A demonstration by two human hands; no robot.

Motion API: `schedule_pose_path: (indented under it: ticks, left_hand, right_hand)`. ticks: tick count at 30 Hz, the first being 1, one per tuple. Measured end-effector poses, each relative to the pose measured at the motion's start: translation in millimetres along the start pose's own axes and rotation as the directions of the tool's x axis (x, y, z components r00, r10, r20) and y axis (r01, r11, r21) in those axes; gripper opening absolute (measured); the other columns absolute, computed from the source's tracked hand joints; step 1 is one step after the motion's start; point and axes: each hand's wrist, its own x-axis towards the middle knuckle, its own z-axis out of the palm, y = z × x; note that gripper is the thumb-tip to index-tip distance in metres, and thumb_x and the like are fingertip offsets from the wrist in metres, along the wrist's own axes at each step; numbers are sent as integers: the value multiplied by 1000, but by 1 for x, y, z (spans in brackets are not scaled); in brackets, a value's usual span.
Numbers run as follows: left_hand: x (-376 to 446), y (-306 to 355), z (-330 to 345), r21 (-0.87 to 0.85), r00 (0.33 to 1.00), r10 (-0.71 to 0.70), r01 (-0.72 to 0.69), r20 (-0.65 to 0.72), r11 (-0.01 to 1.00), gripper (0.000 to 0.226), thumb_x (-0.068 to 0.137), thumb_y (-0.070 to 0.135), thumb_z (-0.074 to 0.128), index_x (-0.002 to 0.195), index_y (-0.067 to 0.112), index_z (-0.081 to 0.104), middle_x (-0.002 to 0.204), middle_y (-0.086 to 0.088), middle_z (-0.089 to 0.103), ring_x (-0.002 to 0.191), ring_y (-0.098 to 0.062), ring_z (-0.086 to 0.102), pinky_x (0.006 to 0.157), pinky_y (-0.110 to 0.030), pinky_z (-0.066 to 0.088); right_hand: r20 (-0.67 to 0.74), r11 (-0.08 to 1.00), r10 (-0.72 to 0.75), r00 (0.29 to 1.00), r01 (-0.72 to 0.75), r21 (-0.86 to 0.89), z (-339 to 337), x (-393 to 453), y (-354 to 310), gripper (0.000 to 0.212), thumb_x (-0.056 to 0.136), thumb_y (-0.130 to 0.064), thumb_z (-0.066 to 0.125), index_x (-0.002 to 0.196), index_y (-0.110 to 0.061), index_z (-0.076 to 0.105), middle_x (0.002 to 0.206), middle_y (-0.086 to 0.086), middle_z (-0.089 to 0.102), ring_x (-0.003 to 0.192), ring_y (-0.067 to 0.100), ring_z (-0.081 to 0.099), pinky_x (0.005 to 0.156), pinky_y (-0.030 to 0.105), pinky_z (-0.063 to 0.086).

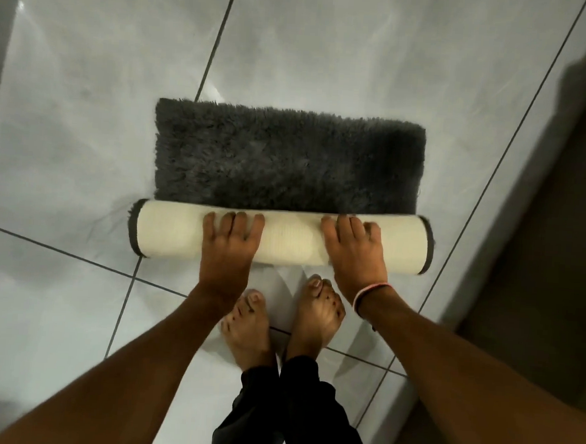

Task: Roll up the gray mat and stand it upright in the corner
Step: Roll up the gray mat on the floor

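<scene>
The gray shaggy mat [288,159] lies on the tiled floor, partly rolled. Its near part forms a cream-backed roll [290,239] running left to right, with dark trim at both ends. The far part still lies flat, pile side up. My left hand [230,242] presses palm-down on the roll left of its middle, fingers spread over the top. My right hand [353,249], with a pink band at the wrist, presses on the roll right of its middle in the same way.
My bare feet [285,321] stand just behind the roll. Glossy pale tiles [85,123] with dark grout lines surround the mat. A dark wall or door [539,271] runs along the right side.
</scene>
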Motion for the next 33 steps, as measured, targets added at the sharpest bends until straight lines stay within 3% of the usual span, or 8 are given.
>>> schedule_pose_path:
  ticks: [7,10,14,19,23,27,30,33]
  left_hand:
    - [1,-11,-18,-52,944,87,-74,317,996,84,77,24,79,150,20,37,144,-13,51,137,-32,44,122,-62,11]
    - [36,-13,-41,0,981,-34,35,193,999,105,77,27,81,157,25,15,157,-19,28,150,-34,21,121,-66,3]
    - [52,-8,-56,-111,992,17,-31,-126,993,73,91,22,64,154,17,28,155,-20,38,148,-35,29,122,-61,18]
    - [75,-15,-46,42,985,140,-145,103,988,128,69,69,73,158,7,4,163,-24,17,152,-40,16,122,-64,13]
    - [98,-22,-51,144,967,198,-221,157,965,129,70,48,84,157,8,-3,162,-24,16,151,-39,17,122,-62,14]
    - [127,-29,-81,43,973,201,-207,109,977,117,77,24,82,159,16,-1,166,-23,4,155,-36,3,124,-60,6]
    - [124,-17,-95,31,960,279,-279,-2,960,118,75,19,82,159,18,0,165,-27,6,154,-41,7,123,-62,14]
    - [132,13,-91,150,938,318,-337,138,929,143,58,54,88,158,16,-8,163,-34,-2,152,-49,1,120,-68,15]
  right_hand:
    - [247,999,2,969,-13,41,-1,-12,-4,81,80,-24,74,149,-24,32,137,9,57,129,33,50,120,63,18]
    - [105,997,44,993,-51,66,-33,15,20,92,78,-27,78,155,-26,27,157,13,38,147,32,31,122,65,11]
    - [-182,992,-51,982,71,100,-61,33,36,74,82,-25,67,150,-15,40,152,16,46,143,33,39,123,59,20]
    - [-77,999,-19,997,21,25,-49,49,23,105,81,-62,64,156,-7,15,162,19,25,150,35,23,121,64,17]
    - [-174,999,39,984,-34,29,-48,61,26,110,74,-53,80,155,-9,21,161,21,28,149,36,27,121,64,18]
    - [-496,956,265,827,-157,250,-38,32,36,67,89,-40,69,143,-12,41,150,20,45,135,36,45,116,57,34]
    - [-375,665,653,658,-262,699,-18,2,25,50,93,-38,67,133,-15,48,134,12,53,121,27,53,102,49,50]
    - [227,-143,808,543,-193,971,-6,5,16,52,90,-42,71,130,-14,52,124,12,61,110,25,62,98,49,54]
